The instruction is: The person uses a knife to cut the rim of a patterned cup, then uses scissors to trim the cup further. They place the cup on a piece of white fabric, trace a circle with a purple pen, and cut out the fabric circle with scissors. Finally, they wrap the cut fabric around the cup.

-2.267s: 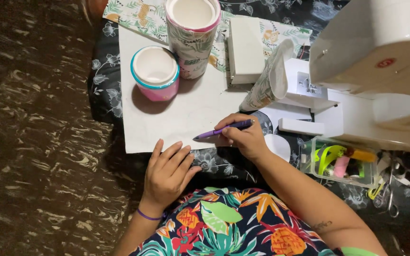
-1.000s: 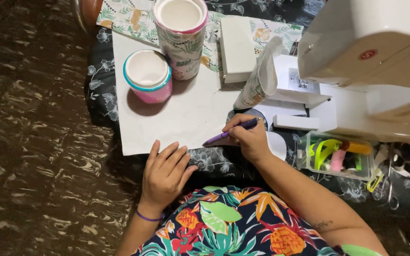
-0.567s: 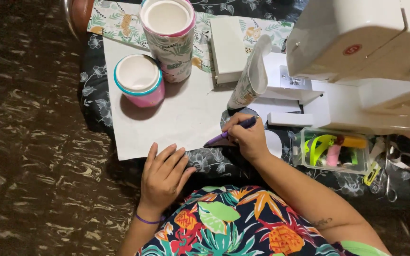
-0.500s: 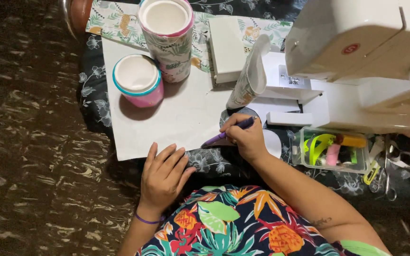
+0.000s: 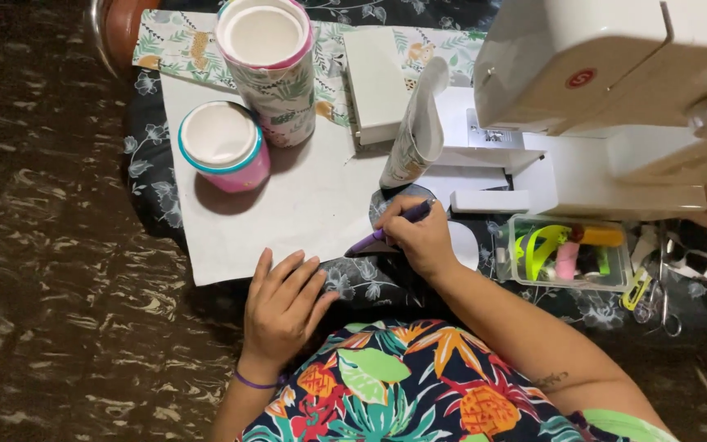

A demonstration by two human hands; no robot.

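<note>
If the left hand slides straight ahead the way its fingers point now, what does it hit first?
The left hand lies flat, fingers pointing up and slightly right, fingertips at the near edge of the white sheet. Going on, it would slide onto that sheet first; further along that line probably stands the white box, though depth is uncertain.

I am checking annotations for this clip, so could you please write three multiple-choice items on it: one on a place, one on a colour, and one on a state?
1. Where does the left hand rest?
A. on the near edge of the white sheet
B. on the sewing machine
C. inside the clear box

2. What colour is the pen in the right hand?
A. green
B. purple
C. red

3. How does the short pink container stand?
A. on its side
B. upside down
C. upright, its opening facing up

Answers: 1 A, the fingers lie flat on the sheet's edge; 2 B, its barrel is purple; 3 C, its white inside shows.
</note>
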